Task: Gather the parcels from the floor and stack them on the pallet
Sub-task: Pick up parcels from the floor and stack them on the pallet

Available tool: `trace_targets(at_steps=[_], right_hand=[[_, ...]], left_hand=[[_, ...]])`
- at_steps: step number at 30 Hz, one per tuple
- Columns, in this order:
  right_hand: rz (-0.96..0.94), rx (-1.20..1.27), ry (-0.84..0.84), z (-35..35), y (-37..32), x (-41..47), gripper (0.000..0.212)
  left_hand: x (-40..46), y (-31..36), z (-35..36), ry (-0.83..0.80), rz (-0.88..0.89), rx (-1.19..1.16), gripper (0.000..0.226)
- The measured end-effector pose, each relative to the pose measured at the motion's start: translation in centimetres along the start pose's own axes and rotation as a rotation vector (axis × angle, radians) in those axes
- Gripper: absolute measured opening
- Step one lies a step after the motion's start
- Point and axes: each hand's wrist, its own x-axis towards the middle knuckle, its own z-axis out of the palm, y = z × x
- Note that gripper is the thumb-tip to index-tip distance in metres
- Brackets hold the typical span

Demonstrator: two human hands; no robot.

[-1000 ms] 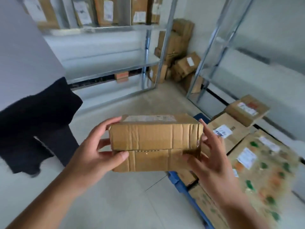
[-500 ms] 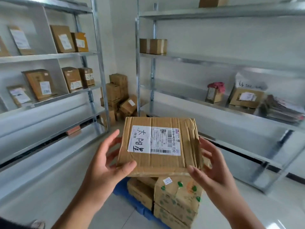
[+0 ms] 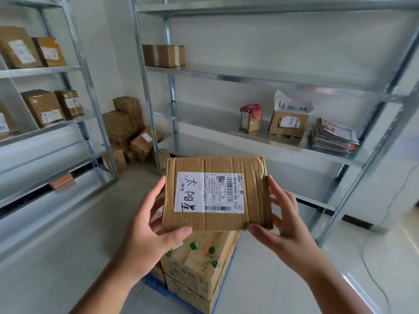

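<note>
- Parcel (image 3: 217,193): I am holding it label-up in the air above the stacked boxes (image 3: 199,268) on the blue pallet (image 3: 158,286).
- My left hand (image 3: 149,232) is gripping its left edge, thumb on top.
- My right hand (image 3: 283,225) is gripping its right edge.

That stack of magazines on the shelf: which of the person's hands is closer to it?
Right. The right hand grips the parcel's right edge, below-left of the magazines; the left hand holds the parcel's far side.

Grey metal shelving (image 3: 260,75) lines white walls (image 3: 108,53) above a pale tiled floor (image 3: 56,257), evenly lit.
</note>
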Motion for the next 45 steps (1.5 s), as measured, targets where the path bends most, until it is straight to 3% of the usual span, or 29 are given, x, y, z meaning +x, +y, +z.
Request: trace_targets(at_steps=[4, 16, 22, 33, 39, 45], right_hand=[[0.013, -0.011, 0.009, -3.2, 2.1, 1.4, 0.101], [0.199, -0.101, 0.176, -15.3, 8.9, 3.0, 0.105], [0.261, -0.051, 0.134, -21.4, 15.4, 4.7, 0.104], [0.363, -0.003, -0.27, -32.8, 26.6, 11.7, 0.102], [0.335, 0.01, -0.461, -31.0, 31.8, 17.9, 0.109], [0.351, 0.008, -0.517, -28.9, 35.7, 24.9, 0.109]], left_hand=[[2.6, -2.1, 3.6, -0.012, 0.014, 0.015, 0.11], [13.0, -8.0, 16.8, -0.251, -0.035, 0.013, 0.107], [15.6, -10.2, 24.0, -0.234, -0.133, 0.022, 0.105], [15.2, -14.8, 36.0, 0.08, -0.345, 0.087, 0.114], [15.7, -18.0, 36.1, 0.255, -0.437, 0.158, 0.117], [21.0, -21.9, 35.8, 0.335, -0.477, 0.075, 0.108]])
